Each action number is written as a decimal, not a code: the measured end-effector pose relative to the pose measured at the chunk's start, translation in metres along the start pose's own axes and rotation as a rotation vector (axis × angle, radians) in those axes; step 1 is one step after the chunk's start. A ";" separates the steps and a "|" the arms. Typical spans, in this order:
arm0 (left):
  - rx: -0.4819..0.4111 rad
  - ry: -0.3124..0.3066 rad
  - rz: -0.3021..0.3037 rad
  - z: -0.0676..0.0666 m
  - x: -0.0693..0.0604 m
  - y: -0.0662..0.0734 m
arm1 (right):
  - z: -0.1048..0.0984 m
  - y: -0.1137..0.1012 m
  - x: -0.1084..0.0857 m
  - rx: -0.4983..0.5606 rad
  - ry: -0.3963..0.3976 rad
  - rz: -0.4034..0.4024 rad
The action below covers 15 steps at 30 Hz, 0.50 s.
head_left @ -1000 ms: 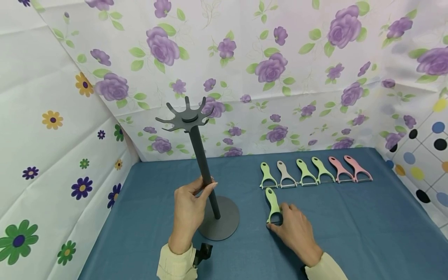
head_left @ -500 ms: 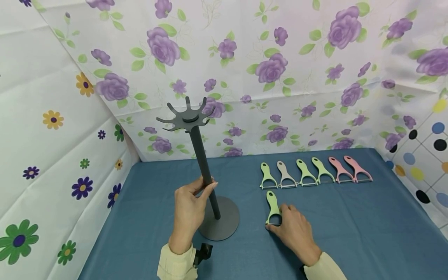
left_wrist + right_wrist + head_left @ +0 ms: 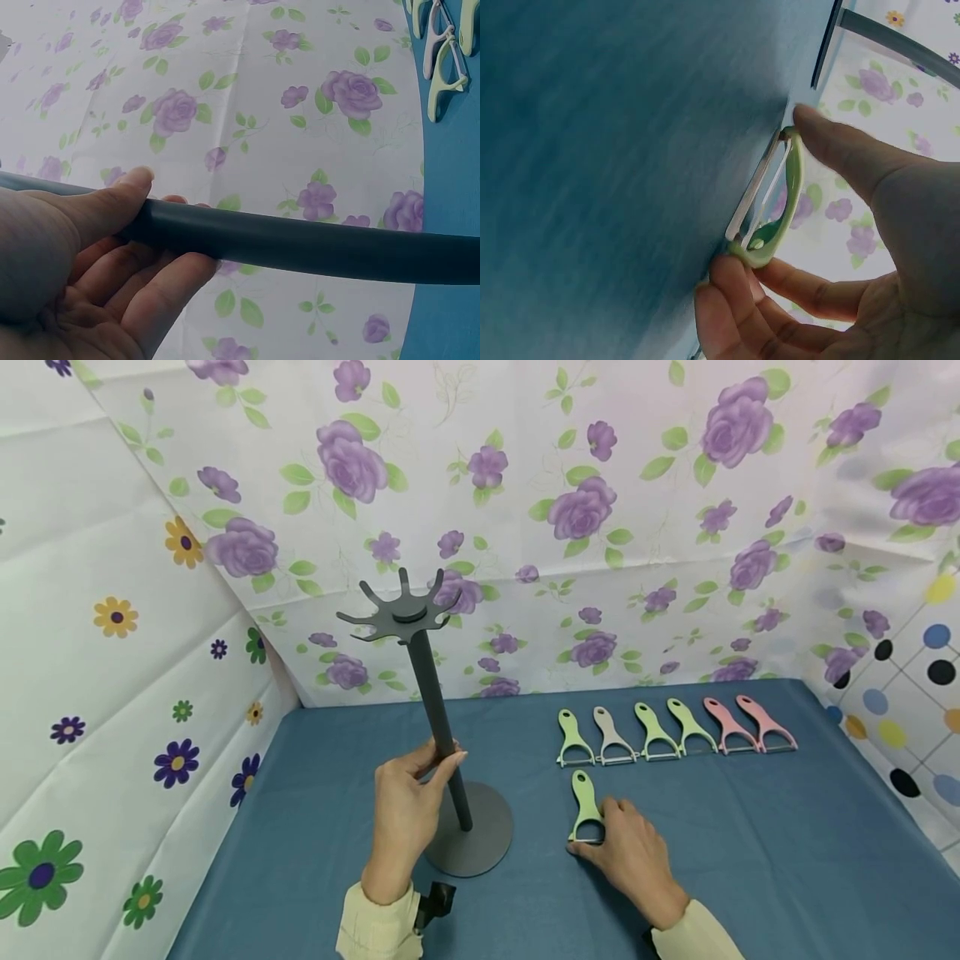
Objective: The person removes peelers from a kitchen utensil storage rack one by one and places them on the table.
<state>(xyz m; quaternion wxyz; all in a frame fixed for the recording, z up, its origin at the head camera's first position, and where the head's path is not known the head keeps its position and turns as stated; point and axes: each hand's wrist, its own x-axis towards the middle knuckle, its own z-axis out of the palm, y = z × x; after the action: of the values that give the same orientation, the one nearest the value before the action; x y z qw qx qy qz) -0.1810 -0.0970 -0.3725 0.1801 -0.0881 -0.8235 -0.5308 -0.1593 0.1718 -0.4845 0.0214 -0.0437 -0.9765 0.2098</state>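
Observation:
My left hand point(image 3: 408, 806) grips the dark grey post point(image 3: 431, 693) of an upright stand, thumb on one side and fingers on the other; the left wrist view shows the post point(image 3: 315, 244) between them. On top sits a ring of curved hooks point(image 3: 405, 614), with nothing hung on it. The round base point(image 3: 487, 839) rests on the cloth. My right hand point(image 3: 637, 860) pinches a green peeler point(image 3: 585, 802) by the two sides of its blade end, its handle pointing away from me. In the right wrist view the peeler point(image 3: 793, 187) spans from thumb to fingers at the cloth.
Behind the held peeler lies a row of Y-shaped peelers: a green peeler point(image 3: 572, 735), a pale beige one, two more green, then pink ones point(image 3: 761, 722) at the right. Blue cloth point(image 3: 750, 860) covers the table. Flowered sheets point(image 3: 637, 527) stand at the back and sides.
The green peeler in my right hand has shifted slightly toward me and straightened a little. My left hand and the stand have stayed in place.

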 end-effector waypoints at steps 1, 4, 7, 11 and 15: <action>0.001 0.000 0.003 0.000 0.000 0.000 | 0.000 0.001 0.000 0.003 -0.005 -0.004; 0.004 -0.003 0.004 0.000 0.001 -0.001 | -0.002 0.004 0.001 0.010 -0.026 -0.010; -0.005 -0.007 -0.005 0.000 0.002 -0.002 | -0.004 0.008 0.002 0.027 -0.057 -0.013; -0.020 -0.005 -0.010 -0.002 0.004 -0.003 | -0.008 0.016 0.005 0.051 -0.081 -0.055; -0.013 -0.019 -0.010 -0.002 0.005 -0.005 | -0.016 0.030 0.006 0.055 -0.041 -0.145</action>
<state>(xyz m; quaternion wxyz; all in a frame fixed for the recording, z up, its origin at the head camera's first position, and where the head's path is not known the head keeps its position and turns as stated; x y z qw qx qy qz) -0.1867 -0.1015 -0.3739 0.1692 -0.0902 -0.8220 -0.5362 -0.1615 0.2062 -0.4817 0.0180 0.0321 -0.9713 0.2352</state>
